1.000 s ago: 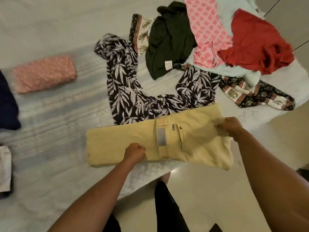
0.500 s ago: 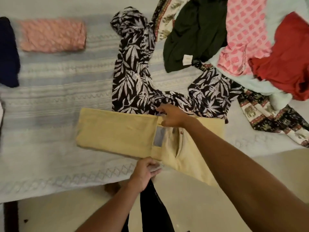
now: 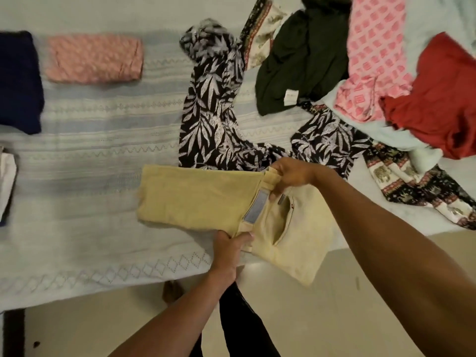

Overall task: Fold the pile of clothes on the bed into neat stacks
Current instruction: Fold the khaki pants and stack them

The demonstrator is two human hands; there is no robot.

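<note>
Yellow trousers (image 3: 195,202) held at the waistband by both hands, at the near edge of the bed (image 3: 90,228).

Trousers lie folded lengthwise, legs flat on the bed cover, seat end overhanging the bed edge above the floor. Left hand (image 3: 229,246) grips the near end of the waistband, fingers curled round the cloth. Right hand (image 3: 291,173) pinches the far end of the waistband. Just beyond the trousers, touching their far edge: black leaf-print garment (image 3: 211,112), unfolded. Beyond and right of the trousers: loose pile with dark green garment (image 3: 296,65), pink patterned cloth (image 3: 373,60), red garment (image 3: 443,99), elephant-print cloth (image 3: 412,186). Beyond and left of the trousers, well apart: folded pink bundle (image 3: 95,57), folded navy piece (image 3: 18,81).
</note>
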